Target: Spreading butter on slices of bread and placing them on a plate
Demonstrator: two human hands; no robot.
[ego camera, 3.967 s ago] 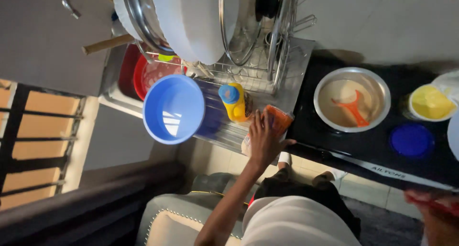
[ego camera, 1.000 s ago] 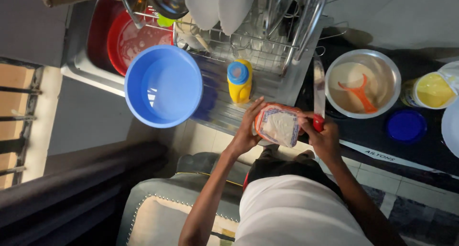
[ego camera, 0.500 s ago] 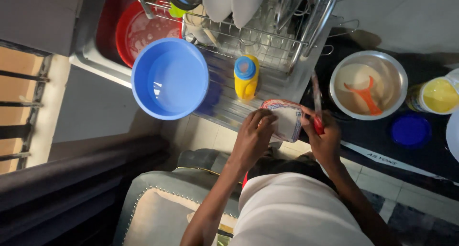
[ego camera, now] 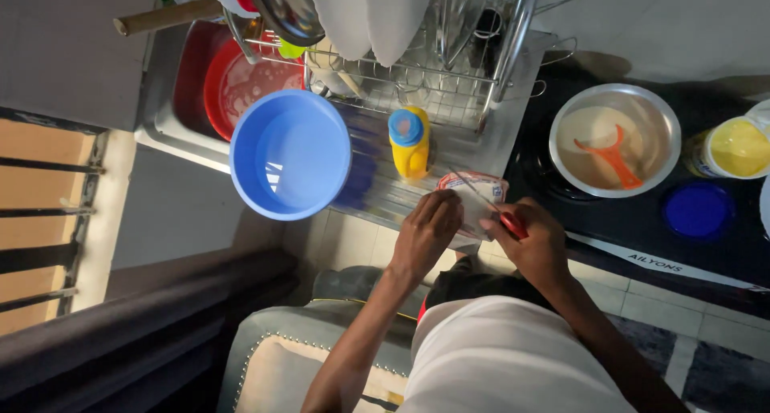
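The left hand (ego camera: 427, 235) grips the near side of a small clear plastic packet with a red and white edge (ego camera: 473, 198), which sits at the front edge of the ribbed steel draining board (ego camera: 385, 190). The right hand (ego camera: 536, 240) is clenched around the red handle of a thin-bladed knife (ego camera: 491, 208), whose blade lies slanted across the top of the packet. Just behind the packet stands a yellow squeeze bottle with a blue cap (ego camera: 410, 143). To its left a large blue plastic bowl (ego camera: 290, 154) overhangs the board's edge, beside a red plastic basin (ego camera: 241, 84) in the sink. Right of the hands, on the black stove top (ego camera: 642, 220), a steel bowl (ego camera: 614, 139) holds pale batter and an orange peeler (ego camera: 611, 156)
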